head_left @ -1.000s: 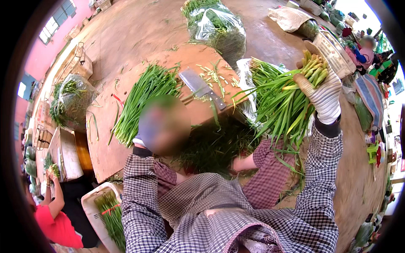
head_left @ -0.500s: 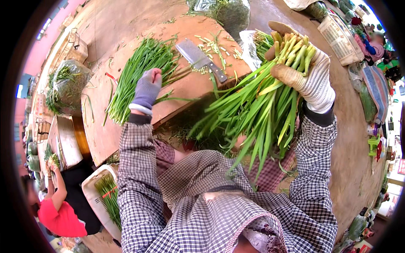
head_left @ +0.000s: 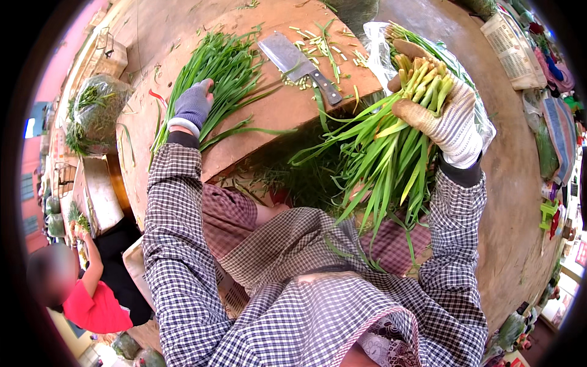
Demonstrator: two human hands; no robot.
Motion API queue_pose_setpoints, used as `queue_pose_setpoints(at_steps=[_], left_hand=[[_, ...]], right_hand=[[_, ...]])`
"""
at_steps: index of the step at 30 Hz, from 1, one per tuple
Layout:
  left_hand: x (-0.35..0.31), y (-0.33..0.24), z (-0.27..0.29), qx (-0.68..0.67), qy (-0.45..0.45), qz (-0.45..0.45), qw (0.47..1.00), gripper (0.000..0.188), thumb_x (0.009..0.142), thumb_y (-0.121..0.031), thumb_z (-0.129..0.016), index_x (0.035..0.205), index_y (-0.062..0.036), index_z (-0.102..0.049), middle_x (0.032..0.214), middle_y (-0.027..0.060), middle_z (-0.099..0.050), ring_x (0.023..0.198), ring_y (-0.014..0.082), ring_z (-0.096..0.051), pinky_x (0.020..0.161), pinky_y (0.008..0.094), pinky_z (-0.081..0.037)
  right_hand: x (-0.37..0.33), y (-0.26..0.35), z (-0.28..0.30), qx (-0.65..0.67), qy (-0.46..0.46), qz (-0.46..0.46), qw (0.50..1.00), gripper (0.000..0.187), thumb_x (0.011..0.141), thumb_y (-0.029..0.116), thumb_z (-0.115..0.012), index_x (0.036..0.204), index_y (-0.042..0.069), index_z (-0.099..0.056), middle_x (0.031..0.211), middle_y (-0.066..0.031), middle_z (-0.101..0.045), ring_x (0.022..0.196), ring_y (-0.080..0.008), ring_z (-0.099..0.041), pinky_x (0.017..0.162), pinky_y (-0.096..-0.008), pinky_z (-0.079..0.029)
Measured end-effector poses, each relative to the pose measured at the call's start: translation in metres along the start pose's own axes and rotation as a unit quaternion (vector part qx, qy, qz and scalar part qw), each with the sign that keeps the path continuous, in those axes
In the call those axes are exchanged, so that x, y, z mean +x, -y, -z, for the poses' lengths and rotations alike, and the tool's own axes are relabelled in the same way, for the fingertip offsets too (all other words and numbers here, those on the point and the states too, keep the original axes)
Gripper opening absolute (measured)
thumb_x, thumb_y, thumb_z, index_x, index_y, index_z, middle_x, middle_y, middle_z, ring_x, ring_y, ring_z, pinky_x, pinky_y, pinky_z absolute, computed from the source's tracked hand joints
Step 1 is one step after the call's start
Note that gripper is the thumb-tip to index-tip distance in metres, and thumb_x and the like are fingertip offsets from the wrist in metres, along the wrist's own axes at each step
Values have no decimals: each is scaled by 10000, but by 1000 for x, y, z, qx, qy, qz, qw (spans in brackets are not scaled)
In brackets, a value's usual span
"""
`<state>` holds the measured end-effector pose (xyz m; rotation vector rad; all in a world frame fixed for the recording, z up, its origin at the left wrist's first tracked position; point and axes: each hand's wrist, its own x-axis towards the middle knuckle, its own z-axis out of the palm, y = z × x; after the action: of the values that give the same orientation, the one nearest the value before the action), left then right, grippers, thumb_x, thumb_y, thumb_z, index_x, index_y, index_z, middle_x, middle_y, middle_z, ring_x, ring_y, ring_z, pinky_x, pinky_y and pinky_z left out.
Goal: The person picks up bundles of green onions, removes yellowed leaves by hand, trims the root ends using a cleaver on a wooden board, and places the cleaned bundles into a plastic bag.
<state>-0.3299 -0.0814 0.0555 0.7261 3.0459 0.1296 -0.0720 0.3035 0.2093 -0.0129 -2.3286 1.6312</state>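
My right hand [head_left: 455,125], in a white knitted glove with brown-coated fingers, is closed around a bunch of garlic chives [head_left: 391,153]. Their thick pale stem ends point up, and the green leaves hang toward my lap. On the left, my left hand [head_left: 193,107] wears a grey-purple glove and rests curled on a loose pile of long green leaves [head_left: 223,64]; its fingers are bent in, and what they hold, if anything, is hidden. A cleaver [head_left: 290,58] lies flat on the board [head_left: 244,147], its dark handle toward me. Short pale stem cuttings [head_left: 318,46] are scattered beside the blade.
Beside my right hand is a clear plastic bag [head_left: 379,46] with more greens. Another stuffed bag [head_left: 101,104] stands left of the board. A person in red [head_left: 98,306] works at the lower left, holding greens. A white crate [head_left: 513,49] stands at the far right.
My left hand has moved slightly left and forward over the leaf pile. The right hand still grips its bunch, whose hanging leaves have swung in a little. The view has shifted slightly.
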Motion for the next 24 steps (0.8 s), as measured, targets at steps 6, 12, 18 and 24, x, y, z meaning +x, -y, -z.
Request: queue_pose_setpoints(at_steps=[6, 12, 18, 24], left_hand=[[16, -11, 13, -12, 80, 30, 996, 427, 837, -324, -669, 1184, -92, -583, 1025, 165, -653, 969, 316, -634, 817, 405, -495], [35, -5, 7, -30, 114, 15, 993, 410, 831, -315, -684, 1118, -30, -618, 984, 187, -665, 945, 333, -637, 823, 407, -493], [49, 16, -11, -190, 125, 49, 973, 238, 869, -204, -660, 1033, -34, -622, 734, 36, -599, 640, 151, -568, 605, 289, -466], [47, 5, 2, -332, 175, 139, 916, 102, 905, -178, -627, 951, -87, -631, 657, -51, -516, 516, 56, -458, 493, 216, -419]], right_hand=[[1, -14, 1, -31, 10, -26, 999, 659, 687, 48, -739, 1315, 43, -538, 966, -59, -681, 881, -103, -619, 811, -271, -512], [1, -21, 2, -22, 11, -25, 999, 674, 687, 63, -757, 1322, 37, -532, 945, -57, -681, 879, -102, -619, 815, -269, -512], [-2, -31, 7, -15, 3, -26, 1000, 693, 683, 82, -773, 1328, 29, -525, 930, -51, -681, 886, -103, -619, 832, -270, -506], [-3, -30, 11, -7, 7, -21, 1000, 698, 681, 81, -774, 1330, 27, -523, 934, -48, -680, 895, -102, -620, 846, -270, -502]])
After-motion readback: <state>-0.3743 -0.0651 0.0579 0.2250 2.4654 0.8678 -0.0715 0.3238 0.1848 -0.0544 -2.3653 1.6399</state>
